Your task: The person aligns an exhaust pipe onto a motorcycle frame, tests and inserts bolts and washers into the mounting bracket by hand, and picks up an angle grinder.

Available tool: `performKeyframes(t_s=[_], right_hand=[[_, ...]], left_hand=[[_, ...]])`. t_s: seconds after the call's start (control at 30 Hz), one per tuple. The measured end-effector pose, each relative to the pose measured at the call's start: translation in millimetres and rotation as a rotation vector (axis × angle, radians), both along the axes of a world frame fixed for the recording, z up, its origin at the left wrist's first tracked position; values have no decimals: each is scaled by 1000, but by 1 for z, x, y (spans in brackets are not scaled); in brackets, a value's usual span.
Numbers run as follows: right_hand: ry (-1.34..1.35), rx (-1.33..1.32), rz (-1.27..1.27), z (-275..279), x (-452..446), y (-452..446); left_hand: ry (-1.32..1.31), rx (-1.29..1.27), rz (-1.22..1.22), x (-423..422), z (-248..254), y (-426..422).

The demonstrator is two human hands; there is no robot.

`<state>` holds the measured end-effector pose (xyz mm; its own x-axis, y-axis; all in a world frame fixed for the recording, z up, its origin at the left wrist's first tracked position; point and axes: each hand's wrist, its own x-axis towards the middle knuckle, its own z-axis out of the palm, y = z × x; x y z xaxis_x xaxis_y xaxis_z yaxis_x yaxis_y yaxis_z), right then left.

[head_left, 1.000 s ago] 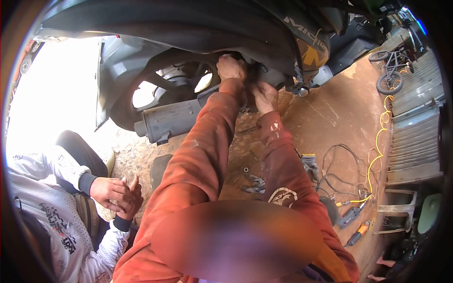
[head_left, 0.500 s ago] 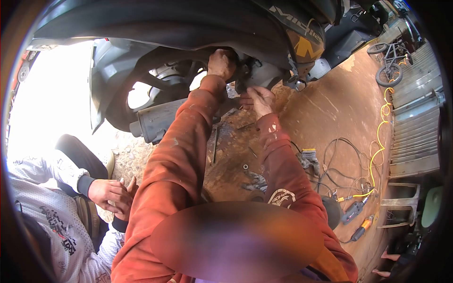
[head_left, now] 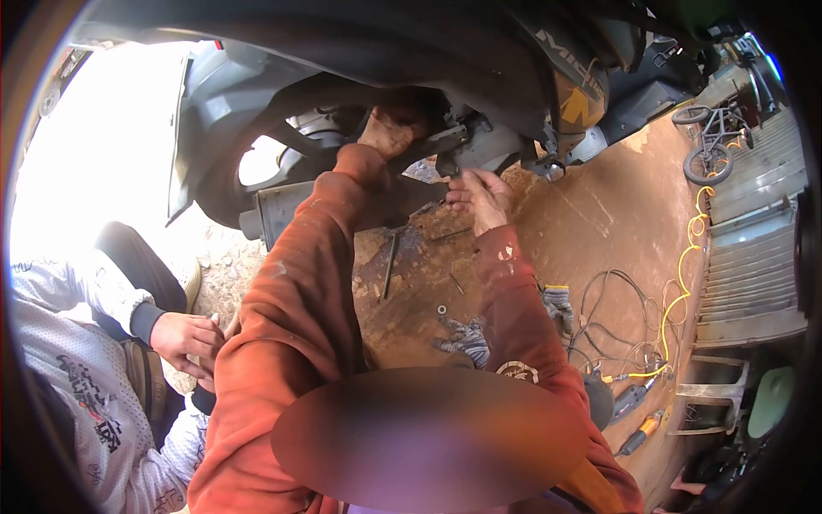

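Under the dark body of a scooter (head_left: 360, 60), my left hand (head_left: 387, 135) reaches in beside the rear wheel (head_left: 224, 176). Its fingers are lost in shadow, so its grip does not show. To the right of it, a grey metal bracket (head_left: 447, 137) sticks out near a grey metal casing (head_left: 488, 151). Just below that casing is my right hand (head_left: 485, 200), with thumb and forefinger pinched together and the other fingers curled. Whatever lies in the pinch is too small to make out. The muffler (head_left: 287, 210) is below and left of my left hand.
A person's hand (head_left: 188, 343) rests close to my left sleeve. On the dirt floor lie a metal rod (head_left: 390, 265), a small ring (head_left: 442, 309) and work gloves (head_left: 467, 338). Black cables (head_left: 591, 308), a yellow cord (head_left: 685, 265) and an orange-handled tool (head_left: 642, 435) are at right.
The view has shifted slightly. My left hand has drawn left, and the bracket shows more plainly between my hands. My right hand's fingers are more curled than before.
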<state>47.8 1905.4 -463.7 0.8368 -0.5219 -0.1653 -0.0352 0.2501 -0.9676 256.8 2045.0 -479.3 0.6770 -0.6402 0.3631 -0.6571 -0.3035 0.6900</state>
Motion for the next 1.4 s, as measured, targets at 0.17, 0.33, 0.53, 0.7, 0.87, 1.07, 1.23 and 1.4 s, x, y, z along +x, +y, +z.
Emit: performKeyframes(t_s=[0.17,0.33,0.53,0.7,0.87,1.07,1.23,1.4], right_hand=[[68,-71,-3,-14,-3,1],[112,-59,-29,-13,1,5],[68,-164,-6,3,17,14],[25,-130,50,-4,27,16],[77,-82,-11,-16,24,11],[87,-38,8,-21,13,6],[83,7,-24,-30,12,-2],[37,11,-23,-37,6,-11]], left_hand=[[-294,505,37,-9,16,4],[-48,443,156,-37,57,-26],[-393,739,9,-25,55,-40],[403,159,366,-35,47,-61],[261,143,273,-4,14,-84],[269,128,352,-11,22,-78],[223,81,357,-12,26,-75],[-130,153,230,-5,5,-67]])
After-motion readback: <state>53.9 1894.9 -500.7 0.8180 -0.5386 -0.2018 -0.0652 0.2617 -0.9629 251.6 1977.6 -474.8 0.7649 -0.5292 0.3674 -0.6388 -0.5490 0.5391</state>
